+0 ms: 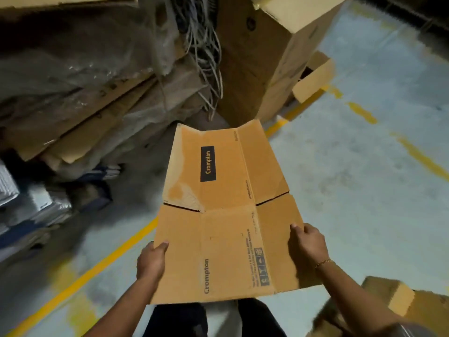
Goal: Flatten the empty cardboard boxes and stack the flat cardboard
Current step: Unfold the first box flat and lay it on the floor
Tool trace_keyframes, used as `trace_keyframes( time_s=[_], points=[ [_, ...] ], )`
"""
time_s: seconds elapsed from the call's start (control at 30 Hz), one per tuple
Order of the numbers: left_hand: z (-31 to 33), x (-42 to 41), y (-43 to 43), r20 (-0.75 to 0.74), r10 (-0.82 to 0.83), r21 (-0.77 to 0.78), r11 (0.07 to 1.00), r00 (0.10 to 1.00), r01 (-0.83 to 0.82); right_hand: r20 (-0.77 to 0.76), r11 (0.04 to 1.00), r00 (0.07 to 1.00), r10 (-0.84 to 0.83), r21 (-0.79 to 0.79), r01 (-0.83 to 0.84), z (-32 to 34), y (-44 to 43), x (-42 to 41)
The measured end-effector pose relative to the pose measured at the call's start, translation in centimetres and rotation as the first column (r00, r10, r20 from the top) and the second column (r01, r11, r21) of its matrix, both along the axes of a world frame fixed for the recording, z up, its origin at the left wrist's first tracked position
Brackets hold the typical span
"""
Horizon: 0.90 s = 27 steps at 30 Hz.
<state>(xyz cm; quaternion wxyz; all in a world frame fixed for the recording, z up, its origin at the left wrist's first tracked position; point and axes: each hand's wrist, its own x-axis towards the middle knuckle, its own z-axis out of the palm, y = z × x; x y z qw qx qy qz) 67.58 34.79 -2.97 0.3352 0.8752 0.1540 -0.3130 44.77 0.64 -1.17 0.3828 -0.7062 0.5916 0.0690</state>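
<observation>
A flattened brown cardboard box (226,215) printed "Crompton" is held out level in front of me, its flaps spread and pointing away. My left hand (151,260) grips its left edge, thumb on top. My right hand (308,242), with a gold bracelet at the wrist, grips its right edge. A heap of flat cardboard sheets (80,125) leans at the left behind it, partly under clear plastic wrap.
A tall upright cardboard box (274,57) stands at the top centre, with a bundle of grey cables (206,57) hanging to its left. Another cardboard box (398,302) sits at the bottom right. Yellow lines (92,271) cross the grey floor. Dark and blue items lie at left.
</observation>
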Motion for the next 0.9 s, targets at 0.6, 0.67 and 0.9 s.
trace_keyframes(
  time_s=[0.6,0.67,0.9],
  points=[
    [-26.0,5.9,-10.0,-0.062,0.442,0.114,0.894,0.895,-0.434,-0.047,0.924,0.925,0.378,0.083,-0.373,-27.6,-14.7,22.5],
    [-29.5,6.4,-10.7,-0.065,0.467,0.115,0.882,0.882,-0.458,-0.040,0.912,0.913,0.406,0.079,-0.402,-31.3,-15.3,24.0],
    [-43.5,7.9,-12.9,-0.152,0.530,0.003,0.845,0.835,-0.535,-0.056,0.895,0.893,0.447,0.035,-0.445,-44.0,-17.8,27.7]
  ],
)
